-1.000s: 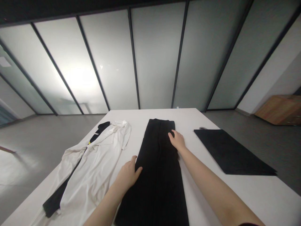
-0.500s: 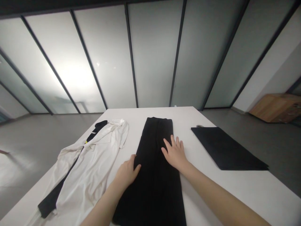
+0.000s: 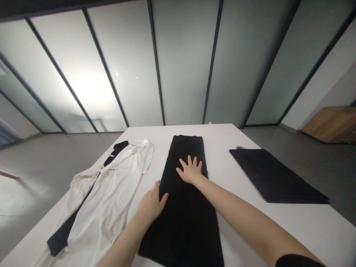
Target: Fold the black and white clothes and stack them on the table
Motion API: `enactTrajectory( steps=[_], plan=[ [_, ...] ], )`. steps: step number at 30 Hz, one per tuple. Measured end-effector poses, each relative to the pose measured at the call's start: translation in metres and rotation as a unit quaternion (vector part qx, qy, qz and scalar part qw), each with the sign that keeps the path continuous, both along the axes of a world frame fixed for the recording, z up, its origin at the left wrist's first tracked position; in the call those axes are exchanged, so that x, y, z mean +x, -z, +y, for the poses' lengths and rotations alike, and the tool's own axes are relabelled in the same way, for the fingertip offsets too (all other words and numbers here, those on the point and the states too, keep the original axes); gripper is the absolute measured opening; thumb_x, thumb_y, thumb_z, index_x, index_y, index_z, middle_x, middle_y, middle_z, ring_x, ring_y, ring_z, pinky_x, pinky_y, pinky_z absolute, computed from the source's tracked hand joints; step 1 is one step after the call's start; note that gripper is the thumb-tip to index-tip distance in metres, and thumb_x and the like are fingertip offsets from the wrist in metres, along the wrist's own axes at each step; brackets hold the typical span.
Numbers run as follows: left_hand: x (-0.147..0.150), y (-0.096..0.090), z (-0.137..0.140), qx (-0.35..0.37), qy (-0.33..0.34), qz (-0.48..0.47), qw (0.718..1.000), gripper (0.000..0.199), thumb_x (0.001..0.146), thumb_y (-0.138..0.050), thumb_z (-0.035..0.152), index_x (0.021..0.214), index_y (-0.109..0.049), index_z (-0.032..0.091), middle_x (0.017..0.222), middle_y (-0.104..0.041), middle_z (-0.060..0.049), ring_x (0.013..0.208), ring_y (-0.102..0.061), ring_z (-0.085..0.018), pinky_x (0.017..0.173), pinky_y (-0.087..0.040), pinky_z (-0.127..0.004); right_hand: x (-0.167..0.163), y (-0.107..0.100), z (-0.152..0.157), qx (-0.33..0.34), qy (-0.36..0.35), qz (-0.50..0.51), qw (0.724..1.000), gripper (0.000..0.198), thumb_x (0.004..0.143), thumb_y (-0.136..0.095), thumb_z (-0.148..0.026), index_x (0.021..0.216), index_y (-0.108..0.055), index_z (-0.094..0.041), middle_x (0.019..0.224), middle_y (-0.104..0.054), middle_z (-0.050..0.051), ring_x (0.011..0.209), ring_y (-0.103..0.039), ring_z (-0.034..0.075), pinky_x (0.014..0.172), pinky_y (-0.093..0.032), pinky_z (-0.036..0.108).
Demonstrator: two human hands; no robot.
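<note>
Black trousers (image 3: 185, 218), folded lengthwise, lie flat down the middle of the white table with the waist end farthest from me. My right hand (image 3: 190, 171) rests palm down on their upper part, fingers spread wide. At their left edge is my left hand (image 3: 152, 202); its thumb points onto the cloth, apart from the other fingers, which run along the edge and are partly hidden. Left of the trousers lies a rumpled white shirt (image 3: 111, 200), with a long black strip of cloth (image 3: 59, 235) partly under it.
A flat black folded piece (image 3: 275, 176) lies on the right side of the white table (image 3: 217, 144). A small round grey object (image 3: 240, 147) sits behind it. Frosted glass panels (image 3: 183, 66) stand beyond the table, and a wooden cabinet (image 3: 330, 124) is at the far right.
My right hand has moved left from the trousers' right edge onto their middle, with its fingers spread. My left hand has stayed at the left edge. The view has shifted slightly.
</note>
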State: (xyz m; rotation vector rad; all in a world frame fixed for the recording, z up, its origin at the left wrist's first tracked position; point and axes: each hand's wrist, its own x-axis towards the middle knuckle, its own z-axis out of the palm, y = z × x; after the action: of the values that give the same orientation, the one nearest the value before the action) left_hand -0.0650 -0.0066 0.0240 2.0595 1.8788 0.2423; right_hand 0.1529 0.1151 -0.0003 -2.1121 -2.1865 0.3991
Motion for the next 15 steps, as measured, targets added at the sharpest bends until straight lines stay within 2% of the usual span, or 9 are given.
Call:
enactTrajectory(
  steps=[5, 8, 10, 12, 15],
  plan=[
    [0.003, 0.0, -0.001, -0.004, 0.006, -0.064, 0.998, 0.062, 0.101, -0.048, 0.04, 0.157, -0.033, 0.016, 0.123, -0.075, -0.017, 0.113, -0.073, -0.033, 0.094, -0.052, -0.041, 0.009, -0.005, 0.039, 0.012, -0.049, -0.001, 0.999, 0.077, 0.101, -0.03, -0.074, 0.168, -0.026, -0.037, 0.178, -0.008, 0.009, 0.16, -0.003, 0.048, 0.121, 0.002, 0.072],
    [0.005, 0.001, -0.003, 0.002, 0.025, -0.118, 0.993, 0.061, 0.099, -0.05, 0.038, 0.155, -0.039, 0.018, 0.137, -0.07, -0.016, 0.125, -0.068, -0.032, 0.104, -0.05, -0.043, 0.011, -0.007, 0.061, 0.02, -0.065, 0.0, 0.998, 0.075, 0.1, -0.032, -0.074, 0.167, -0.028, -0.038, 0.178, -0.011, 0.009, 0.16, -0.004, 0.048, 0.122, 0.0, 0.07],
    [0.007, 0.001, -0.004, -0.008, 0.026, -0.158, 0.987, 0.057, 0.097, -0.052, 0.038, 0.151, -0.046, 0.02, 0.14, -0.068, -0.014, 0.125, -0.067, -0.031, 0.106, -0.05, -0.042, 0.012, -0.007, 0.071, 0.024, -0.071, 0.001, 0.997, 0.074, 0.101, -0.033, -0.073, 0.166, -0.029, -0.039, 0.178, -0.012, 0.008, 0.16, -0.005, 0.047, 0.122, -0.001, 0.07],
    [0.008, 0.0, -0.006, -0.034, 0.028, -0.196, 0.98, 0.054, 0.096, -0.054, 0.039, 0.147, -0.053, 0.023, 0.137, -0.07, -0.01, 0.119, -0.069, -0.028, 0.103, -0.052, -0.041, 0.013, -0.008, 0.077, 0.029, -0.074, 0.003, 0.997, 0.073, 0.101, -0.035, -0.073, 0.166, -0.031, -0.039, 0.178, -0.013, 0.008, 0.16, -0.006, 0.047, 0.122, -0.001, 0.07],
    [0.006, 0.0, -0.006, -0.095, 0.047, -0.235, 0.966, 0.055, 0.094, -0.057, 0.04, 0.146, -0.055, 0.024, 0.122, -0.074, -0.006, 0.096, -0.072, -0.024, 0.09, -0.056, -0.037, 0.012, -0.01, 0.076, 0.04, -0.075, 0.006, 0.996, 0.071, 0.102, -0.036, -0.071, 0.165, -0.034, -0.039, 0.177, -0.017, 0.008, 0.159, -0.01, 0.047, 0.121, -0.002, 0.07]
  ],
)
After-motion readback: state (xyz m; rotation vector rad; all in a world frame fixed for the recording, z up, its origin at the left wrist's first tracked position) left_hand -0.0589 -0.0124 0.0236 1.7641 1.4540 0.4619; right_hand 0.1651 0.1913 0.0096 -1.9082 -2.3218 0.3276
